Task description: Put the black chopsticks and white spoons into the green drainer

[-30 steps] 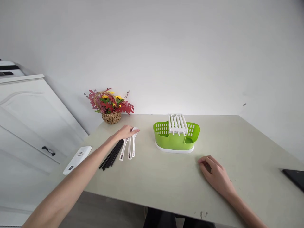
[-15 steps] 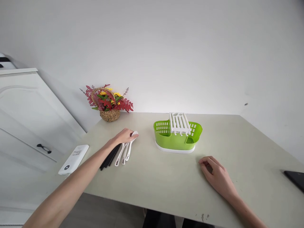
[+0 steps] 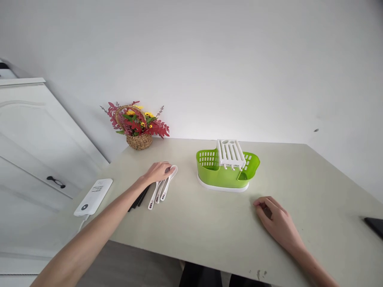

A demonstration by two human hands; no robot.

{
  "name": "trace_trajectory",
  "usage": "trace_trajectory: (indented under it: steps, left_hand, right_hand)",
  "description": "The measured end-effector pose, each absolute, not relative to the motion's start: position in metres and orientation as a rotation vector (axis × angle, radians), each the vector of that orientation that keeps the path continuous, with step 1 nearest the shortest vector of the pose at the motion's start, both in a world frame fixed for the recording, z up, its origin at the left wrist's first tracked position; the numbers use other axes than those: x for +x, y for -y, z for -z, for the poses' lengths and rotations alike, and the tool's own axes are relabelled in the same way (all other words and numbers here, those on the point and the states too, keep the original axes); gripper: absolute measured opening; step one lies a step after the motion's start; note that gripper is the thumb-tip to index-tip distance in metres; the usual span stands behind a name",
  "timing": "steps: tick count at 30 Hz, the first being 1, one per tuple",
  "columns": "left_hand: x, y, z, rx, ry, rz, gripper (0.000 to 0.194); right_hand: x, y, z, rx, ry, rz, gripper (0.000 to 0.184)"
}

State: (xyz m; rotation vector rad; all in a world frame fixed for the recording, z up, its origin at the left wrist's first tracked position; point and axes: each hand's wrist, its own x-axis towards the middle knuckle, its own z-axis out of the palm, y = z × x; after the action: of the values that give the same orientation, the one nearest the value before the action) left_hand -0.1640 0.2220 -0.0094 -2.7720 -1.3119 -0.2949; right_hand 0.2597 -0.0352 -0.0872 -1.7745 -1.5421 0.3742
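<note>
My left hand [image 3: 159, 171] reaches across to three white spoons [image 3: 156, 195] lying side by side on the table. Its fingers are closed over their bowl ends, with the thumb by the rightmost spoon's bowl, and hide the other bowls. The spoon handles point toward me. Black chopsticks [image 3: 140, 199] lie just left of the spoons, partly behind my forearm. To the right stands a green cutlery caddy [image 3: 221, 175] with a white slotted top piece and a white base. My right hand [image 3: 275, 219] rests on the table, loosely curled with thumb and index finger together and nothing visible in it.
A wicker basket of artificial flowers [image 3: 139, 141] stands at the back left. A white power bank [image 3: 94, 197] with a cable lies near the left edge, beside a white cabinet [image 3: 44, 151]. At the far right is a black flat object [image 3: 374, 226], cut off by the frame.
My left hand has drawn the spoons slightly toward me, tilting their handles leftward over part of the chopsticks. My right hand stays in place. The view has shifted a little.
</note>
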Motion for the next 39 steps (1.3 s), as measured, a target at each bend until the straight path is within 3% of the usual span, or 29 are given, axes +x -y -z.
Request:
trace_trajectory:
  steps: [10, 17, 20, 28, 39]
  left_hand:
    - [-0.165, -0.216, -0.001, -2.64, 1.354, 0.295, 0.045]
    - [-0.099, -0.186, -0.071, -2.52, 1.143, 0.981, 0.027]
    - [-0.042, -0.147, -0.094, -2.604, 0.978, 1.104, 0.021]
    - [0.061, -0.074, -0.074, -2.688, 0.773, 0.849, 0.058]
    - [0.031, -0.136, -0.072, -2.55, 0.796, 0.779, 0.04]
  right_hand:
    - [0.261, 0.035, 0.089, -1.757, 1.54, -0.377, 0.023]
    - [0.259, 0.034, 0.09, -1.73, 1.536, -0.384, 0.025]
    - [0.259, 0.033, 0.09, -1.719, 1.525, -0.385, 0.024]
    - [0.259, 0.034, 0.093, -1.652, 1.52, -0.401, 0.024]
    - [0.258, 0.033, 0.093, -1.657, 1.506, -0.406, 0.025]
